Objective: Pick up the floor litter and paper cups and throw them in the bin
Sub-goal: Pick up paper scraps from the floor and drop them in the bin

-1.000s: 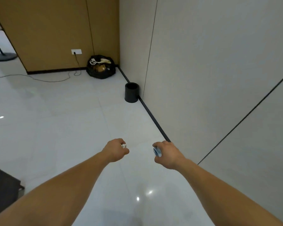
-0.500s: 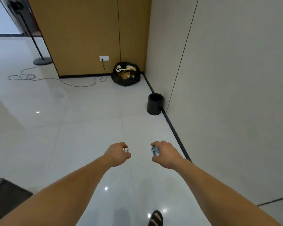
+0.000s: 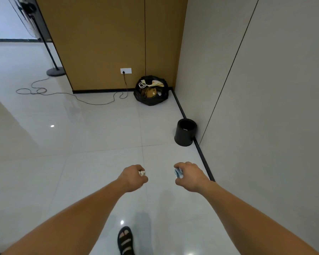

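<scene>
left hand (image 3: 132,178) clenched on white paper scrap (image 3: 142,173); right hand (image 3: 190,176) clenched on crumpled blue cup (image 3: 178,173). both judged light, soft, crushable; enclosed whole in fist. black bin (image 3: 185,132) ahead by wall.

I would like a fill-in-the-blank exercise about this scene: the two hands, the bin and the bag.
1. The scrap gripped by the left hand is ___ in colour.
2. The crumpled piece gripped by the right hand is white and ___.
3. The round bin is ___ in colour.
4. The rubbish bag is ___ at the top, so its contents show.
Missing words: white; blue; black; open.
</scene>
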A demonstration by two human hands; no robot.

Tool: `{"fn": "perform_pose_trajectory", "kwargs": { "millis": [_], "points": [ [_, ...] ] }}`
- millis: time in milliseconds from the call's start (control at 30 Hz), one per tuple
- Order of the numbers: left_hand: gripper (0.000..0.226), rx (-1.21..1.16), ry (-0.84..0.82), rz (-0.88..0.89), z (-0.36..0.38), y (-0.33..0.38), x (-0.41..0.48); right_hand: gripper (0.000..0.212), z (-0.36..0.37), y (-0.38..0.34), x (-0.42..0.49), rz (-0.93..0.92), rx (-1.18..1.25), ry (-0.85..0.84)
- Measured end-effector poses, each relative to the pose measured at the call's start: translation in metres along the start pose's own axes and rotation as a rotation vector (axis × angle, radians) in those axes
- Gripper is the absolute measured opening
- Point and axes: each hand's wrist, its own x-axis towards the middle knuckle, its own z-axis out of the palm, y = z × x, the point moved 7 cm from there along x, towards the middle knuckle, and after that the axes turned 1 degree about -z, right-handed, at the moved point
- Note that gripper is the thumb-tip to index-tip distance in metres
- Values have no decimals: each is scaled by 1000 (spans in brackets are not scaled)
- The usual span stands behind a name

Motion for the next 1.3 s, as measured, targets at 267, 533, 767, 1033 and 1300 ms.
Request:
{"fn": "perform_pose_trajectory", "kwargs": {
  "millis": [267,533,767,1033,1300],
  "points": [
    [32,28,-75,104,-62,53,158,59,-55,-9,139,115,-6,66],
    [35,86,-128,118,-87,121,296,56,-99,16,264,152,43,59],
    [32,119,-94,102,-105,192,408,63,-162,63,392,106,75,53],
    [36,171,-142,152,-108,269,528,63,-222,117,491,151,108,59],
    [33,207,-323,260,-97,318,671,60,-237,162,586,371,126,53]
  ]
}}
